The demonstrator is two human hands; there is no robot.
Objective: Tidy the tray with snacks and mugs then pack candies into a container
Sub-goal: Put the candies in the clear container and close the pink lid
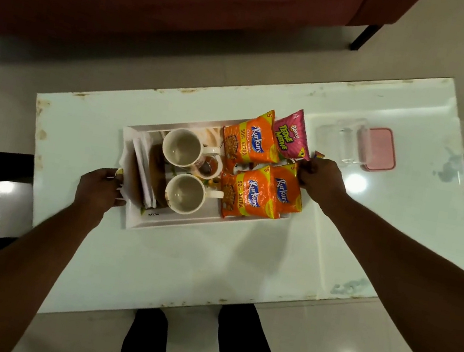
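A white rectangular tray [155, 222] sits near the middle of a pale glossy table [180, 259], turned slightly askew to the table's edges. Two white mugs [181, 148] stand upright in its middle, both showing empty, stained insides, their handles pointing toward the snacks. The nearer mug [184, 193] is just beside the farther one, with a small round strainer-like piece [207, 167] between their handles. At the tray's left end, white napkins and a brown flat item [145, 170] lean together on edge. The right end is crowded with snack packets: an orange packet [250, 142] at the far side, two more overlapping orange packets [258, 195] nearer, and a pink packet [289, 135] overhanging the far right corner.

The left hand [99, 189] grips the tray's left rim, fingers curled over the edge. The right hand [321, 177] is at the tray's right end, fingers pinched together on something small; a scrap of orange wrapper [318, 154] shows just above the knuckles, but what the fingers hold cannot be made out.

To the right on the table, well apart from the tray, stands a clear container [339, 140] touching a pink lid [378, 148].
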